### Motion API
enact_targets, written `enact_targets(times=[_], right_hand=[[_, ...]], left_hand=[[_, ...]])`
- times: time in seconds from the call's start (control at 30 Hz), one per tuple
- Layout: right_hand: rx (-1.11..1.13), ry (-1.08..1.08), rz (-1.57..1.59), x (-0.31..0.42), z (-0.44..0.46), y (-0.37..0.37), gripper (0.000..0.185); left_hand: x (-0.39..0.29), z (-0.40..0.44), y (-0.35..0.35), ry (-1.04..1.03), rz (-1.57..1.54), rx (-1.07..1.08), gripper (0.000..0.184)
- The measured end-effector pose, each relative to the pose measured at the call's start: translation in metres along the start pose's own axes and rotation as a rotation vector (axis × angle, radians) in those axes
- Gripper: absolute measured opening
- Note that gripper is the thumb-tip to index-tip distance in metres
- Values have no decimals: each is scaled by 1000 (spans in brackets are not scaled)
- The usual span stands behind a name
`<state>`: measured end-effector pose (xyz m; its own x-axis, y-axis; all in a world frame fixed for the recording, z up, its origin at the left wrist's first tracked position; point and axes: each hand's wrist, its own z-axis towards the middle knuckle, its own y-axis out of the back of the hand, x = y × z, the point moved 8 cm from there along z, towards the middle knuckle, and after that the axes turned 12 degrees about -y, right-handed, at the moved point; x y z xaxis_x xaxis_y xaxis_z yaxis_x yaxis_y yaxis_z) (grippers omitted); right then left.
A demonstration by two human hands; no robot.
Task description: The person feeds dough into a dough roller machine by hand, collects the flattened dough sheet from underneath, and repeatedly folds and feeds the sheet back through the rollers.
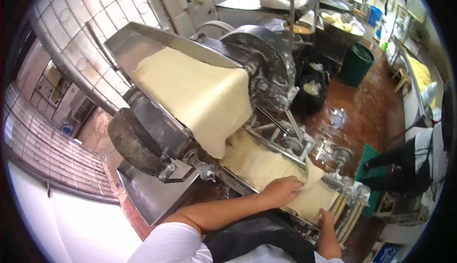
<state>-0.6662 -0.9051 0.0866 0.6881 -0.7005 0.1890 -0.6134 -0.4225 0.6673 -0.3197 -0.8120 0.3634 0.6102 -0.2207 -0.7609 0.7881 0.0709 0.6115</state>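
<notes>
A wide sheet of pale dough (190,80) lies on the upper metal tray and droops over the rollers of a dough sheeter (266,49). Below, more dough (266,165) rests on the machine's lower bed, rumpled toward the rollers and smoother toward the right end. My left hand (283,191) is closed on a raised, folded flap of this lower dough. At the near edge of the same dough, by the bed's right end, is my right hand (327,218); its thumb and fingertips press on the edge, with the other fingers partly hidden.
A dark roller guard (133,141) and a metal shelf (159,189) stick out at left. Beyond the machine stand a green bin (357,64), a black bin (309,92) and a bowl of dough pieces (342,23). Another person (404,165) stands at right on the wet red floor (366,106).
</notes>
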Motion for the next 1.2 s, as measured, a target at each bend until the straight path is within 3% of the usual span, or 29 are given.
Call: enact_targets(times=[0.07,0.1,0.13,0.2,0.27,0.33,0.37,0.43,0.53,0.6,0.67,0.73,0.9,1.0,1.07,1.1,1.17,1.2], right_hand=[[106,-75,270,-18,35,-14,40],[165,-89,494,-1,-4,-6,36],[169,-77,500,6,-11,1,36],[183,333,346,45,-30,14,34],[230,343,444,60,-46,21,33],[484,435,662,98,-125,46,36],[485,442,662,105,-139,56,36],[764,523,745,130,-175,59,39],[877,658,735,160,-233,69,44],[942,732,718,182,-271,71,50],[1007,838,830,207,-315,77,53],[1025,883,802,229,-346,80,55],[1030,1013,772,288,-436,73,57],[1097,915,712,316,-463,50,41],[1139,651,295,314,-448,6,24],[1061,651,279,316,-446,-2,15],[1048,615,317,316,-424,-17,16],[1052,581,359,316,-409,-26,16]], left_hand=[[-29,16,21,-64,-3,62,22],[-48,24,31,-172,14,78,19],[-65,31,40,-281,28,99,15],[-88,42,64,-364,32,77,13],[-122,49,101,-489,115,32,13],[-148,54,144,-549,133,-26,13],[-163,56,166,-568,209,-31,13],[-179,60,210,-591,350,-63,14],[-194,62,283,-643,585,-204,25],[-179,69,337,-579,592,-252,28],[-163,65,394,-208,508,-271,30],[-145,57,453,-238,574,-394,33],[-97,10,582,-20,717,-587,35],[-37,-26,653,252,754,-635,40],[25,-45,696,363,1184,-455,47],[46,-51,700,355,1172,-455,47],[93,-81,699,642,1197,-501,57],[97,-82,692,648,1183,-492,57]])
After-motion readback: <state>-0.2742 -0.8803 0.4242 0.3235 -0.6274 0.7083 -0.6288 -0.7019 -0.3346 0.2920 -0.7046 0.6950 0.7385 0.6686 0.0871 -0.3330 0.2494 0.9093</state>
